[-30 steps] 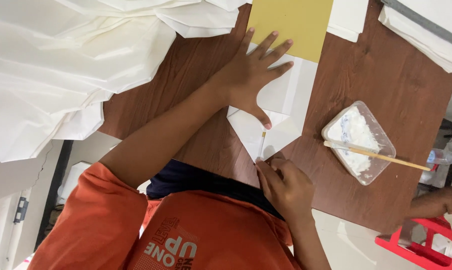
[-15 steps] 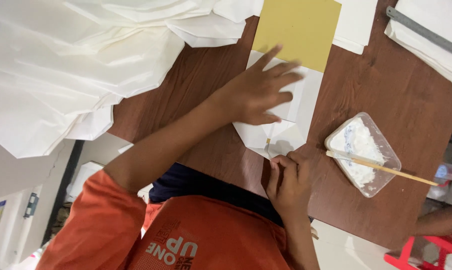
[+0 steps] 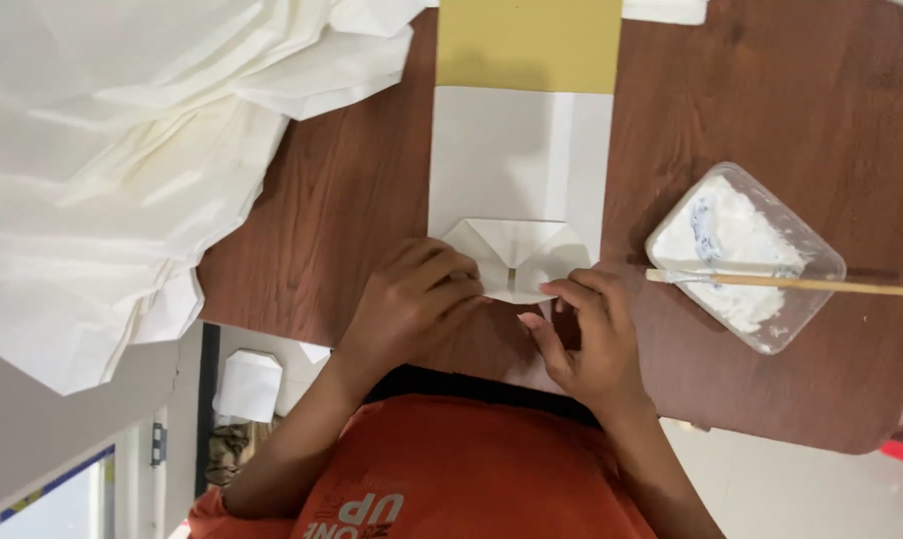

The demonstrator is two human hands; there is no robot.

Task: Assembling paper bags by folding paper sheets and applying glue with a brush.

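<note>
A white paper piece (image 3: 516, 160) lies on the brown wooden table (image 3: 351, 200), its near end folded into two slanted flaps that meet in the middle. My left hand (image 3: 411, 299) presses with curled fingers on the left flap at the near edge. My right hand (image 3: 581, 329) pinches the right flap's edge with fingertips. A yellow sheet (image 3: 526, 45) lies at the far end of the white piece.
A clear square tub of white paste (image 3: 741, 255) stands right of my right hand, with a thin wooden stick (image 3: 821, 285) laid across it. A big heap of white paper (image 3: 122, 150) covers the left side. The table's near edge runs just under my hands.
My left hand has drawn back from lying flat on the paper's middle to its near end. My right hand has come up to the fold. The view has moved closer.
</note>
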